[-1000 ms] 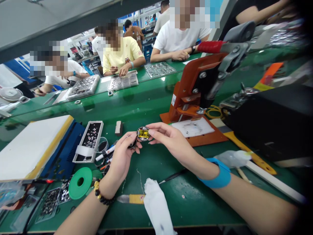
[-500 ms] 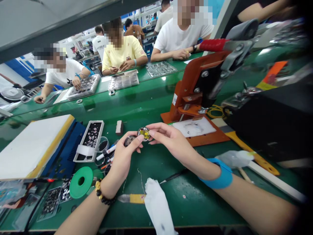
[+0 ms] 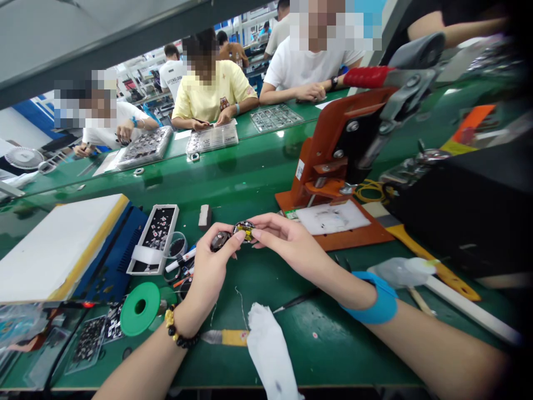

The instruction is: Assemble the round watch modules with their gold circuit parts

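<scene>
Above the middle of the green bench, my left hand (image 3: 211, 261) and my right hand (image 3: 287, 239) hold a small open round watch case (image 3: 242, 229) between them. Yellow parts show inside its dark rim. My left thumb presses its near edge, while my right thumb and fingers pinch its right side. A second dark round piece (image 3: 220, 240), like the other half of the case, rests within my left hand's grip. Whether a cable joins the two halves is too small to tell. Both hands are closed, and my fingers partly cover the case.
An orange toggle press (image 3: 333, 150) stands right of my hands, with a white pad (image 3: 333, 217) on its base. Left are a parts box (image 3: 156, 236), green spool (image 3: 140, 309) and white board (image 3: 62, 244). Nearer lie a brush (image 3: 225, 337) and white cloth (image 3: 270, 350). Co-workers sit opposite.
The round case is tilted differently between my fingers, and less of its yellow inside shows. Both hands stay in nearly the same place. Across the bench, co-workers' hands have shifted slightly.
</scene>
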`<state>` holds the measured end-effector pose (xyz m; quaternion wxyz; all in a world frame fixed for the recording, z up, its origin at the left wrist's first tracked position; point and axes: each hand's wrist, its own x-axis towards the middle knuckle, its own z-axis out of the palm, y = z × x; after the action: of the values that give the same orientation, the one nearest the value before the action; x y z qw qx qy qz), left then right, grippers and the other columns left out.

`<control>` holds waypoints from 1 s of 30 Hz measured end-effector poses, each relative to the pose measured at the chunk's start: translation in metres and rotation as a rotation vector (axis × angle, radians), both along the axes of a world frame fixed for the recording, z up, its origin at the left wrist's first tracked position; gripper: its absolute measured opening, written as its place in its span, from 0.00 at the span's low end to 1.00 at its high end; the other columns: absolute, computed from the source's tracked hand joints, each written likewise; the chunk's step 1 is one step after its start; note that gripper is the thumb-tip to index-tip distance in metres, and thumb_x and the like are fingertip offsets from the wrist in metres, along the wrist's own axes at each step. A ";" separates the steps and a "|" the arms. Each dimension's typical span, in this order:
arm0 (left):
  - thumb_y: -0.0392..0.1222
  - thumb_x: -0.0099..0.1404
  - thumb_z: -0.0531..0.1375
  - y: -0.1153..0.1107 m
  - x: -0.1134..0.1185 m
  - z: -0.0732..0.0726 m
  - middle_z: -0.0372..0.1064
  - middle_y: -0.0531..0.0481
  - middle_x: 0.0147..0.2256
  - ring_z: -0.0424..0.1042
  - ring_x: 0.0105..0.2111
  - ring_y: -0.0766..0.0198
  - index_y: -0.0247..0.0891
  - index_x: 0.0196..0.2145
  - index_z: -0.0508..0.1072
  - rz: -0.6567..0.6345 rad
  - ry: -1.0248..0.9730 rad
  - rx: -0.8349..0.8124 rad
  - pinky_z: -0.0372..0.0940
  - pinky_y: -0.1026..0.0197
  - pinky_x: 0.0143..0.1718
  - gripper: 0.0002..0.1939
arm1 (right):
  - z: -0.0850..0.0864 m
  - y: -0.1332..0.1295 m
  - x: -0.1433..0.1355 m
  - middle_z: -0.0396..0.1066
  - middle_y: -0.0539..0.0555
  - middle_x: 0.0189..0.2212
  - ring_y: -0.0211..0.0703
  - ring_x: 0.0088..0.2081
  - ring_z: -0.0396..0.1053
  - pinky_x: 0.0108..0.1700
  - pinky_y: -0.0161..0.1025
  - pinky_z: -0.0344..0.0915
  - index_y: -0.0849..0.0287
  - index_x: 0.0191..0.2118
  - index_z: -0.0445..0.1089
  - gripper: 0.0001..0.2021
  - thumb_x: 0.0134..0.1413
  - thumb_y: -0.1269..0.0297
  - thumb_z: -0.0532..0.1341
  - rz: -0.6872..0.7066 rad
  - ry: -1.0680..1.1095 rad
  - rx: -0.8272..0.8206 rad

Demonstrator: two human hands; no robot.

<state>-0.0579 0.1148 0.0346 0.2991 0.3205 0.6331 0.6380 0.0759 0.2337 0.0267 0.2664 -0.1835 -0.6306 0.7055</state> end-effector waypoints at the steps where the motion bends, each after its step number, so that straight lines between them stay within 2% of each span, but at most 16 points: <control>1: 0.49 0.62 0.72 0.000 0.000 0.000 0.69 0.54 0.27 0.65 0.27 0.68 0.39 0.34 0.76 -0.001 0.000 0.001 0.63 0.67 0.29 0.13 | 0.000 0.000 0.000 0.79 0.54 0.43 0.41 0.44 0.77 0.50 0.43 0.78 0.58 0.47 0.75 0.13 0.59 0.58 0.66 0.003 0.001 0.004; 17: 0.49 0.61 0.72 -0.001 0.001 0.001 0.68 0.55 0.25 0.62 0.25 0.70 0.39 0.34 0.76 0.020 0.062 -0.017 0.58 0.68 0.27 0.13 | -0.001 0.001 0.000 0.78 0.54 0.46 0.47 0.48 0.76 0.54 0.49 0.73 0.56 0.48 0.75 0.15 0.60 0.55 0.65 -0.013 -0.053 0.088; 24: 0.50 0.60 0.72 0.002 -0.001 0.000 0.70 0.54 0.27 0.63 0.25 0.70 0.39 0.37 0.78 0.045 0.030 -0.025 0.59 0.68 0.27 0.15 | -0.003 -0.002 0.001 0.78 0.54 0.46 0.46 0.49 0.76 0.49 0.45 0.74 0.55 0.49 0.75 0.12 0.62 0.58 0.64 -0.077 -0.075 0.217; 30: 0.50 0.59 0.73 0.002 0.000 0.000 0.69 0.54 0.27 0.62 0.25 0.70 0.38 0.37 0.78 0.050 0.029 -0.028 0.58 0.68 0.26 0.15 | -0.006 -0.001 0.001 0.78 0.53 0.47 0.45 0.49 0.76 0.50 0.45 0.73 0.54 0.50 0.74 0.12 0.64 0.59 0.63 -0.104 -0.116 0.295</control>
<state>-0.0584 0.1163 0.0350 0.2781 0.3096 0.6543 0.6315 0.0769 0.2325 0.0211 0.2897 -0.2152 -0.7312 0.5789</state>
